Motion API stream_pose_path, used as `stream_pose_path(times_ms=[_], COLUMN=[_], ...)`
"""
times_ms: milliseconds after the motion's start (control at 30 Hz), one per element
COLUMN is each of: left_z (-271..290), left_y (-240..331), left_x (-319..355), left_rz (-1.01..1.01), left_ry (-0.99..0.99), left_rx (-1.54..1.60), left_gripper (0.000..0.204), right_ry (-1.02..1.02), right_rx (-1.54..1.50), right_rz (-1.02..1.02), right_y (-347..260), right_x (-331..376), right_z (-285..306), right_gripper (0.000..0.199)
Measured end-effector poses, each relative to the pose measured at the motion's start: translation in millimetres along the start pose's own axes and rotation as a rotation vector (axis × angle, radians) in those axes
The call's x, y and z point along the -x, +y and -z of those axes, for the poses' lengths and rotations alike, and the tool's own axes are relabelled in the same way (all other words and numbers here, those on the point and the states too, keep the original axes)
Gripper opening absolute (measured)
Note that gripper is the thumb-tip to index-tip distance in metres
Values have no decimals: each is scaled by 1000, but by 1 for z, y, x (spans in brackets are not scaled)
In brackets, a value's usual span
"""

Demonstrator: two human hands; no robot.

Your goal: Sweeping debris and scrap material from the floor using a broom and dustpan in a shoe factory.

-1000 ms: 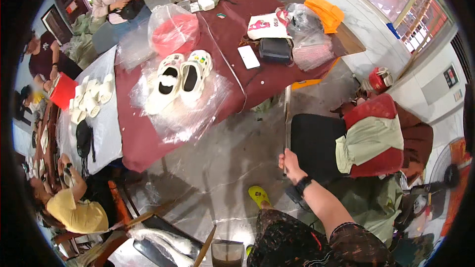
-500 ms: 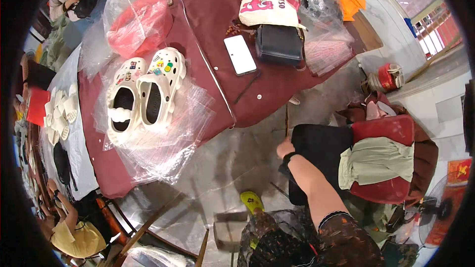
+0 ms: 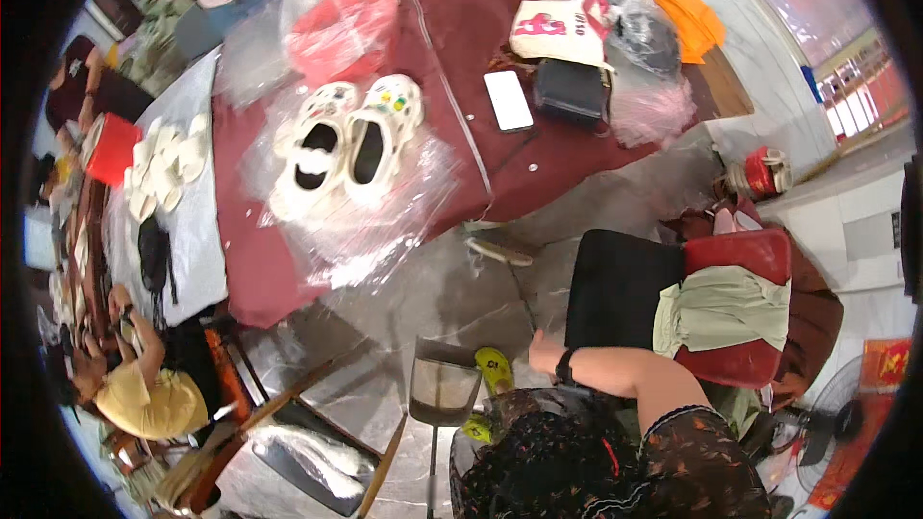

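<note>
Your right hand [image 3: 544, 354] sits lower centre of the frame, forearm coming in from the lower right with a dark wristband at the wrist, elbow bent, hand reaching toward the left edge of the black chair seat [image 3: 615, 288]. It looks to be gripping a thin dark stick or handle [image 3: 520, 288] that runs up toward the table edge; fingers look curled shut round it, though they're small and partly hidden, so that's a judgement. Your left hand isn't in view, can't tell its state. The chair has a red backrest with a pale green cloth [image 3: 723, 308] draped over it, probably just parked there. Just left of your hand a dustpan-like dark scoop [image 3: 443, 386] stands on the grey floor, with a yellow slipper [image 3: 494, 367] beside it. Upper centre, the maroon table [image 3: 461, 48] carries a pair of white clogs [image 3: 346, 144] lying on crinkled clear plastic wrap, soles down, side by side, likely laid out for bagging. A white phone [image 3: 508, 100] lies flat beside a black pouch [image 3: 571, 88]. Another person in yellow sits lower left, well apart.
</note>
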State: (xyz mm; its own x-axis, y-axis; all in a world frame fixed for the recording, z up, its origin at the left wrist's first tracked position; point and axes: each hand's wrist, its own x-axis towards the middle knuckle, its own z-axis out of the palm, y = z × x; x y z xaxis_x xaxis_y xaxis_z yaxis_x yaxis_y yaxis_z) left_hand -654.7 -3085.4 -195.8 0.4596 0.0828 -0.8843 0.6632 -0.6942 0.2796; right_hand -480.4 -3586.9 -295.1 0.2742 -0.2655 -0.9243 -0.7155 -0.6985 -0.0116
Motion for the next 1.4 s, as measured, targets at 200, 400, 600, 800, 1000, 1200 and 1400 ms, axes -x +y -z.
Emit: stream_pose_path(times_ms=[200,400,600,800,1000,1200,1400], left_z=[-28,-30,-21,-38,-47,-85,-64], left_y=[-77,-60,-72,-81,-91,-223,-139], left_x=[-3,6,24,19,14,0,16], left_rz=[-155,43,374,462,552,714,665], left_ry=[209,111,186,280,211,94,180], left_rx=[396,819,957,1373,1407,2117,2072], left_gripper=[13,19,21,17,14,13,13], right_ry=[53,419,367,881,410,103,167], right_rx=[-189,-430,-863,-3,63,114,-14], right_rz=[353,573,290,320,206,313,564], right_y=[5,14,-73,-69,-104,-59,-49], right_x=[91,96,-27,-106,-53,85,105], right_z=[-29,-42,46,-6,-95,-149,-126], right_gripper=[43,34,18,46,60,53,46])
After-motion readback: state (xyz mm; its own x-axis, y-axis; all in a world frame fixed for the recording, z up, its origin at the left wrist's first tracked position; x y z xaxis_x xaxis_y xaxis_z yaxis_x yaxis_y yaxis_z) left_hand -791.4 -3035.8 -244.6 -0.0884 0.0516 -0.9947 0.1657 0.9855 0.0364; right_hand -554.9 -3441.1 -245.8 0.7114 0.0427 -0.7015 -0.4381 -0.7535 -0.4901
